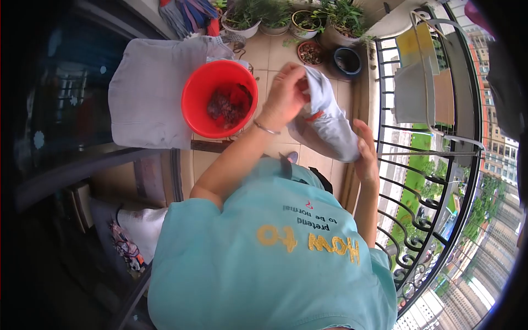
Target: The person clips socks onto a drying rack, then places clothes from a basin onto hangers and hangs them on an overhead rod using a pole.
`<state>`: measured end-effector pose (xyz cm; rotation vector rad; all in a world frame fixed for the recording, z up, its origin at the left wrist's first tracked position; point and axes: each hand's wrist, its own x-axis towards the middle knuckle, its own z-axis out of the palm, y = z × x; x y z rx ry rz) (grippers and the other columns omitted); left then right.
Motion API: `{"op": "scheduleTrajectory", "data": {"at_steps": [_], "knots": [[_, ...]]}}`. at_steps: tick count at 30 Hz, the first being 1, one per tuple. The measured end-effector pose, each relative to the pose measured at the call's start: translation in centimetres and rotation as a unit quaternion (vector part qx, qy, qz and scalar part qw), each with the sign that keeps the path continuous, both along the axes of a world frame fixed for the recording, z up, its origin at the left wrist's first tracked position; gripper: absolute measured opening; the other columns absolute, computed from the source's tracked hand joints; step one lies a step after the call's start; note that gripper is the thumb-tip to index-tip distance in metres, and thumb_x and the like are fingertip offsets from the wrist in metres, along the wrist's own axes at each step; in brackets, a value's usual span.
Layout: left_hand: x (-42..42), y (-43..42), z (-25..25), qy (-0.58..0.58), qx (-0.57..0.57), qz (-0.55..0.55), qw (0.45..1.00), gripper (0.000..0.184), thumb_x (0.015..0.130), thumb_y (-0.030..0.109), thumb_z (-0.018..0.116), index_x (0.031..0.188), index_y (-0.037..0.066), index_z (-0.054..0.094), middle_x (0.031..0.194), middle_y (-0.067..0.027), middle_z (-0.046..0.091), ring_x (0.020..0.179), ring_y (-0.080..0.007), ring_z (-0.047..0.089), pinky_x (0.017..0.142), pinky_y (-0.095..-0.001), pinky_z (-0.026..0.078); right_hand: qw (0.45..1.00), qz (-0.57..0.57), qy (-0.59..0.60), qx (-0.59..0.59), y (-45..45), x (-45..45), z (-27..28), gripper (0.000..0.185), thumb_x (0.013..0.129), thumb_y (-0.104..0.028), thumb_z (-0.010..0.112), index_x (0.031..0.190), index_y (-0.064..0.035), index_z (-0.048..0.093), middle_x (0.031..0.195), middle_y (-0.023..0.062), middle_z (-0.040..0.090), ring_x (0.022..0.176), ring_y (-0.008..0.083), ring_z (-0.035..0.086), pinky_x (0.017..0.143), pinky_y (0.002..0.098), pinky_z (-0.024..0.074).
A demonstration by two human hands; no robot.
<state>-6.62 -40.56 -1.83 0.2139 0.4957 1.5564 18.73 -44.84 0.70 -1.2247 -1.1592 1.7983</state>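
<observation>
A bundled light grey cloth [330,129] hangs between my two hands in front of my chest, with a small orange-red patch on it. My left hand [284,96] is closed at its upper edge, the fingers curled and slightly blurred. On the other end, my right hand [367,151] grips the cloth from the side, its fingers partly behind it. Left of my left hand is a red bucket [192,113] with a dark, mottled reddish clump [226,105] inside. Whether that clump is cloth I cannot tell.
A grey cloth-covered surface [146,93] lies beside the bucket. Potted plants [242,19], a pot of pebbles [311,53] and a dark blue pot [346,60] stand at the far end. Black railing [410,212] runs along the right, with a grey panel [411,93] there.
</observation>
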Motion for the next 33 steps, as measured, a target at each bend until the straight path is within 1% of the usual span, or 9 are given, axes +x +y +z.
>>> {"op": "scheduleTrajectory", "data": {"at_steps": [7,15,18,22,25,28,30,31,33], "knots": [[4.5,-1.6,2.7,0.086,0.098,-0.033,0.991,0.006,0.093,0.011,0.052,0.092,0.010,0.057,0.092,-0.0042,0.062,0.087,-0.0138,0.061,0.065,-0.0350,0.057,0.993,0.069,-0.074,0.063,2.7,-4.2,-1.3,0.033,0.086,-0.025,0.065,0.111,-0.0042,0.060,0.094,0.0034,0.063,0.089,0.0118,0.056,0.081,0.0273,0.0436],[3.1,-3.1,-7.2,0.244,-0.109,-0.220,0.938,0.022,0.092,0.017,0.056,0.112,0.010,0.061,0.104,-0.0017,0.062,0.100,-0.0119,0.056,0.073,-0.0305,0.053,0.994,0.031,-0.006,0.109,2.3,-3.1,2.0,0.012,0.087,-0.013,0.059,0.085,-0.0030,0.066,0.079,-0.0022,0.061,0.077,0.0062,0.052,0.070,0.0228,0.0423],[6.0,-4.4,-12.3,0.218,-0.046,-0.262,0.939,0.024,0.086,0.014,0.058,0.107,0.004,0.065,0.085,-0.0007,0.064,0.072,-0.0138,0.064,0.055,-0.0237,0.049,0.989,0.096,-0.022,0.110,2.6,-2.4,2.8,0.011,0.084,-0.011,0.059,0.084,-0.0025,0.066,0.077,-0.0017,0.060,0.075,0.0069,0.052,0.070,0.0224,0.0422],[7.5,-3.4,-16.7,0.596,-0.129,-0.295,0.735,0.018,0.075,0.019,0.064,0.085,0.006,0.072,0.068,-0.0109,0.063,0.065,-0.0153,0.063,0.059,-0.0310,0.050,0.992,0.100,0.002,0.083,2.7,-0.3,2.6,0.009,0.080,-0.010,0.059,0.081,-0.0022,0.065,0.074,-0.0018,0.059,0.074,0.0074,0.052,0.069,0.0228,0.0424],[7.3,-3.4,-16.7,0.770,-0.142,-0.144,0.605,0.018,0.073,0.020,0.062,0.075,0.004,0.070,0.062,-0.0173,0.059,0.061,-0.0171,0.061,0.062,-0.0328,0.050,0.994,0.072,0.006,0.083,3.0,2.1,1.1,0.009,0.081,-0.011,0.060,0.081,-0.0025,0.065,0.075,-0.0016,0.060,0.072,0.0070,0.053,0.068,0.0226,0.0426],[5.6,-2.2,-15.6,0.709,-0.240,-0.141,0.648,0.017,0.077,0.018,0.058,0.086,0.006,0.068,0.069,-0.0126,0.062,0.064,-0.0179,0.060,0.061,-0.0330,0.050,0.998,0.030,-0.006,0.050,3.4,4.3,1.7,0.011,0.083,-0.011,0.060,0.084,-0.0022,0.065,0.076,-0.0009,0.062,0.071,0.0070,0.054,0.068,0.0224,0.0438],[5.0,-3.3,-13.8,0.405,-0.291,-0.025,0.866,0.025,0.084,0.020,0.057,0.105,0.008,0.061,0.083,-0.0081,0.064,0.072,-0.0179,0.060,0.063,-0.0329,0.051,0.993,-0.018,-0.087,0.084,4.1,6.3,-0.4,0.015,0.085,-0.015,0.062,0.088,-0.0004,0.065,0.079,-0.0002,0.063,0.071,0.0080,0.056,0.064,0.0241,0.0468],[4.2,-3.4,-14.1,0.282,-0.243,0.012,0.928,0.032,0.091,0.021,0.052,0.121,0.009,0.050,0.092,-0.0044,0.061,0.079,-0.0170,0.059,0.067,-0.0324,0.051,0.970,-0.051,-0.163,0.175,4.7,7.7,-3.3,0.017,0.083,-0.016,0.064,0.089,0.0004,0.065,0.076,0.0030,0.064,0.070,0.0087,0.056,0.063,0.0265,0.0476],[3.1,-3.0,-9.4,0.136,-0.074,-0.038,0.987,0.022,0.094,0.018,0.048,0.108,0.003,0.057,0.091,-0.0054,0.061,0.084,-0.0170,0.060,0.073,-0.0333,0.052,0.898,-0.088,-0.327,0.280,4.8,9.6,-5.8,0.027,0.073,-0.018,0.067,0.095,-0.0019,0.064,0.079,0.0159,0.067,0.072,0.0234,0.066,0.067,0.0351,0.0518]]}}
